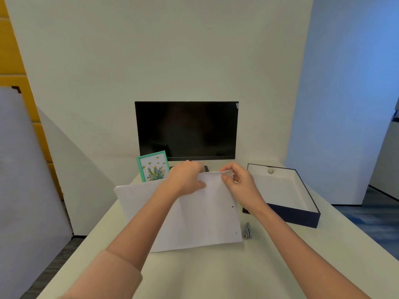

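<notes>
Paper stack (pixel 200 221) at mid-desk (pixel 216 272), with its near edge low by the desk top and its far edge raised toward the monitor (pixel 186 130). The long axis runs left to right, punched side rightward. Left hand (pixel 185 178) curls over the far edge, thumb on the face; right hand (pixel 239 182) pinches the far right corner. Parting the sheets probably goes best with the left hand anchoring and the right peeling slowly from the corner, uncreased.

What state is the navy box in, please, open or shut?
Open: the navy box has no lid on, and its white inside shows.
</notes>
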A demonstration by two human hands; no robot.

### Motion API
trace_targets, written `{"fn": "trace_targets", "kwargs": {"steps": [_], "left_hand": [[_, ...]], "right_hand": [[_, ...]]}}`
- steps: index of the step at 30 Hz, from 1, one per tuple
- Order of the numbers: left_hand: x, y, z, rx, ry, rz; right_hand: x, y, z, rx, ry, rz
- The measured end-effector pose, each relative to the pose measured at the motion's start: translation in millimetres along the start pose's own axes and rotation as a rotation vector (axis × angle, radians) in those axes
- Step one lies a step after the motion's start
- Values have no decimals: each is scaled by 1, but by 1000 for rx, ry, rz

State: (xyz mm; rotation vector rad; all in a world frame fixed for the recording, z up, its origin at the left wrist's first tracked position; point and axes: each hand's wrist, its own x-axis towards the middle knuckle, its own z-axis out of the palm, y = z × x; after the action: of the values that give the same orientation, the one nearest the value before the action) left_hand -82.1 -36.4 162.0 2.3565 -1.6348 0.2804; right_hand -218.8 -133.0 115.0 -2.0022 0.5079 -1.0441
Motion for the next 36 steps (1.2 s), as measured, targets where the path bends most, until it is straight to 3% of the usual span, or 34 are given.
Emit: {"fn": "trace_targets", "kwargs": {"steps": [3,6,9,12,19,29,36], "left_hand": [[-1,-12,-6,-102,-41,2],[-11,-35,-15,-388,143,-74],[-24,-53,-18,-854,309,-167],[-32,-51,-6,-1101,441,-260],[-59,-34,40,-1169,660,-466],[-82,-37,92,-1187,584,-515],[-90,-32,119,-1175,513,-546]], "right_hand": [[4,-7,-15,42,-59,35],[8,-2,-41,79,-91,135],[9,6,-51,246,-104,245],[9,1,-32,373,-142,222],[-7,-2,19,322,135,153],[-37,39,49,293,156,334],[-64,68,61,126,171,387]]}}
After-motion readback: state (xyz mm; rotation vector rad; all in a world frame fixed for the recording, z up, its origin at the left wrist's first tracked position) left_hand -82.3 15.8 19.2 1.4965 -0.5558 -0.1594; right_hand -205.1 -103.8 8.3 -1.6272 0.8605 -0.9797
